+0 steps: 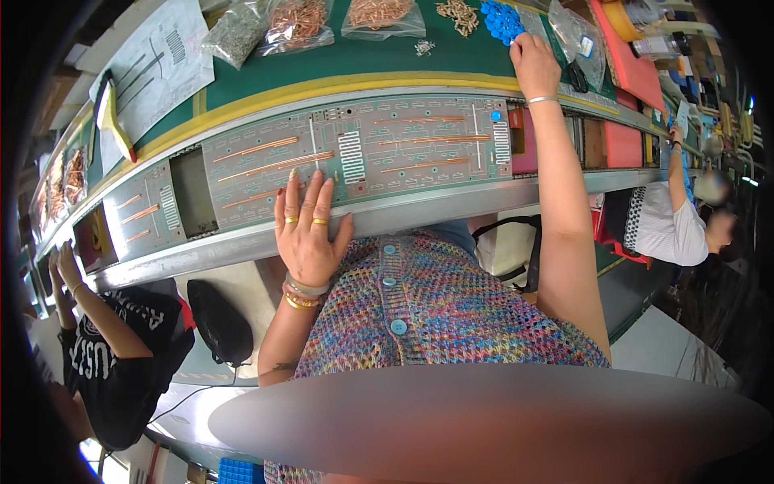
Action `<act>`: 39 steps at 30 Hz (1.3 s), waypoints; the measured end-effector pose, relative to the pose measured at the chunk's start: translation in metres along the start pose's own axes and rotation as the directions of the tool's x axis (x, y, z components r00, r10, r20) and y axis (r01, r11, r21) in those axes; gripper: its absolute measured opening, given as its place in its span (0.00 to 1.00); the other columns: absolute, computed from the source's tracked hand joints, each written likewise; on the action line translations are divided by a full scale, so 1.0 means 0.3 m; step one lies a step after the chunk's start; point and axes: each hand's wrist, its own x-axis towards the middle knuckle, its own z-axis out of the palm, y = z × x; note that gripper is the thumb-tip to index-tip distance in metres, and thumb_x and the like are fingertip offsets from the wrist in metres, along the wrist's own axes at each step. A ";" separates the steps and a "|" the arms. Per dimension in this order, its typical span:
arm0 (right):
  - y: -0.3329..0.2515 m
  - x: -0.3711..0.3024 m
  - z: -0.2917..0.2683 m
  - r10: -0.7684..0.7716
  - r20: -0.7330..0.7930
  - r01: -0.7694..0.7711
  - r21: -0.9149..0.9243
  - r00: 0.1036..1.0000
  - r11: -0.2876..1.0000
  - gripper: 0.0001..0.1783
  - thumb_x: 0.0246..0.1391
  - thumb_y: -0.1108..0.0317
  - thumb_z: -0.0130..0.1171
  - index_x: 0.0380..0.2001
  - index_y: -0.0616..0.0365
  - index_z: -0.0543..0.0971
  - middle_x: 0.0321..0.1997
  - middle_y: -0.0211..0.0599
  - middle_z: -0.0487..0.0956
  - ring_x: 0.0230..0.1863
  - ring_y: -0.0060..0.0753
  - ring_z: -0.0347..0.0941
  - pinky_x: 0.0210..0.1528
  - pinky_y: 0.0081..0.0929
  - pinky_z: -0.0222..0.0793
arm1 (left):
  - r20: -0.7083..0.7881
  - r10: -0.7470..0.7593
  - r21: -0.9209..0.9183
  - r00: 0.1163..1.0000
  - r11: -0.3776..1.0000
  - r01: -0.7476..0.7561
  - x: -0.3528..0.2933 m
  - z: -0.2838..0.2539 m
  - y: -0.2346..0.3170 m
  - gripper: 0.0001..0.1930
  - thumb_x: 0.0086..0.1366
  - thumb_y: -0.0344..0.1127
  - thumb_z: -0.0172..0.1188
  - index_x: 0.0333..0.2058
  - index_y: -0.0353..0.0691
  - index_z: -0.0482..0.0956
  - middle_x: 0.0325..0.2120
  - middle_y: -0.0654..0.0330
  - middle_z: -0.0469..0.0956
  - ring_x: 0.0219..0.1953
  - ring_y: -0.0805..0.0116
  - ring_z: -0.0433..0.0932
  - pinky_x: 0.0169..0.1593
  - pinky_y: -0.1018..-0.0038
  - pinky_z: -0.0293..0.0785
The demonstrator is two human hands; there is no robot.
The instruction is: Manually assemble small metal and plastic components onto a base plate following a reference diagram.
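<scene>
Green covers the bench top [371, 56] that spreads beyond both hands, with a yellow strip [322, 85] along its near side. Closer in, a metal rail [419, 198] runs crosswise under the left hand and beneath the right forearm, carrying grey-green circuit boards [419, 177] with thin copper rods laid lengthwise on them, on both sides of the left hand's fingers and between the two hands. Well to the left of and beyond the left hand, a printed paper sheet [161, 73] lies on the bench. The left hand [309, 226] is spread palm down, grasping nothing, its fingers reaching over the near edge of a board and its thumb out to the right. The right hand [535, 68] stretches farther forward, fingers bent, with its fingertips at a heap of blue pieces [501, 22]; whether it pinches one cannot be told. Straight beyond the left hand sits a clear bag of copper parts [294, 24]. A yellow-handled tool [111, 121] rests far to its left. Just left of the blue heap is a smaller pile of copper-coloured pins [458, 16], and nearer, some tiny silvery bits [424, 48]. One blue disc [496, 116] sits on a board, just left of the right wrist.
</scene>
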 end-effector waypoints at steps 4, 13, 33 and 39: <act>-0.071 0.002 -0.070 0.065 0.022 -0.066 0.049 0.998 0.997 0.08 0.53 0.62 0.55 0.27 0.53 0.75 0.27 0.36 0.78 0.31 0.41 0.75 0.32 0.37 0.71 | -0.007 -0.011 -0.017 1.000 1.000 0.011 -0.006 0.005 -0.005 0.28 0.53 0.38 0.62 0.54 0.42 0.70 0.54 0.58 0.71 0.61 0.51 0.61 0.62 0.56 0.53; -0.665 -0.131 -0.355 -0.125 0.572 -0.386 0.682 0.810 0.622 0.09 0.52 0.60 0.58 0.25 0.53 0.78 0.16 0.32 0.77 0.19 0.32 0.75 0.22 0.29 0.67 | -0.020 -0.041 -0.027 0.999 0.999 0.040 -0.007 0.003 -0.006 0.27 0.53 0.38 0.62 0.54 0.44 0.71 0.53 0.60 0.72 0.61 0.51 0.62 0.62 0.57 0.54; -0.728 -0.045 -0.288 -0.234 0.682 -0.315 0.579 0.693 0.752 0.15 0.52 0.58 0.57 0.21 0.58 0.76 0.12 0.34 0.70 0.14 0.28 0.62 0.19 0.29 0.57 | -0.038 -0.033 -0.076 0.999 0.997 0.030 -0.013 0.008 -0.015 0.28 0.52 0.39 0.62 0.54 0.44 0.71 0.52 0.60 0.72 0.60 0.51 0.63 0.61 0.58 0.55; -0.756 -0.063 -0.321 -0.256 0.586 -0.206 0.606 0.769 0.769 0.16 0.52 0.56 0.56 0.21 0.57 0.76 0.12 0.36 0.70 0.15 0.36 0.66 0.20 0.32 0.58 | -0.029 -0.053 -0.088 0.998 0.995 0.050 -0.012 0.014 -0.018 0.26 0.53 0.40 0.61 0.52 0.44 0.71 0.52 0.61 0.72 0.60 0.54 0.63 0.62 0.58 0.55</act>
